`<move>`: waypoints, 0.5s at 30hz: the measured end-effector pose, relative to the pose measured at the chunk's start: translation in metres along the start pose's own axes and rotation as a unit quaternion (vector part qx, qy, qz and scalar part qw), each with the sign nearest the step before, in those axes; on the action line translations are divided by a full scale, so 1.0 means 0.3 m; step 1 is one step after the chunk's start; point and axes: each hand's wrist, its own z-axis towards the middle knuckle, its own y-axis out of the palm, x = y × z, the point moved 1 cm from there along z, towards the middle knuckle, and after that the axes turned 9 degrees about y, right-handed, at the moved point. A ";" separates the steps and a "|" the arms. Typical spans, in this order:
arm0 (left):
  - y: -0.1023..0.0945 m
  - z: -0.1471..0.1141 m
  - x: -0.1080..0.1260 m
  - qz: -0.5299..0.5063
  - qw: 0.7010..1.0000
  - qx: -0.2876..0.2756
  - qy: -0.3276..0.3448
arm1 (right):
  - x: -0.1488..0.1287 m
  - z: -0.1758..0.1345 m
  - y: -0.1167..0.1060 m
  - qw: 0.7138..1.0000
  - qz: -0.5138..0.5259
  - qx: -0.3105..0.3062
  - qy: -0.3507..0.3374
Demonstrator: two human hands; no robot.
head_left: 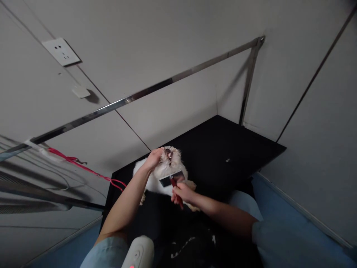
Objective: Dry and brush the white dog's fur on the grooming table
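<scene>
A small white fluffy dog (156, 178) stands on a black grooming table (223, 149), its head tipped upward. My left hand (154, 158) grips the dog's muzzle from the left and holds the head up. My right hand (182, 193) is closed on the red handle of a slicker brush (172, 179). The brush's flat metal head lies against the fur under the dog's chin. A red leash (83, 168) runs from the dog's left side up to the metal bar.
A chrome grooming arm (156, 87) spans above the table with its post (248, 82) at the far right corner. A wall socket (61, 51) sits high on the left wall. A white device (139, 253) hangs at my chest. Blue floor (292, 230) lies to the right.
</scene>
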 end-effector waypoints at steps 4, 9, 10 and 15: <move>-0.002 -0.002 0.001 0.008 1.000 0.004 0.003 | 0.030 -0.037 0.017 0.995 0.023 -0.094 0.035; 0.004 -0.023 0.000 0.028 0.999 0.014 0.010 | -0.065 -0.020 -0.010 0.995 0.082 -0.015 -0.050; 0.005 -0.030 -0.002 0.032 0.999 0.015 0.014 | -0.062 -0.013 -0.011 0.997 0.075 -0.010 -0.029; 0.011 -0.060 -0.008 0.027 0.999 0.015 0.030 | 0.012 -0.020 -0.001 0.996 0.050 -0.064 0.025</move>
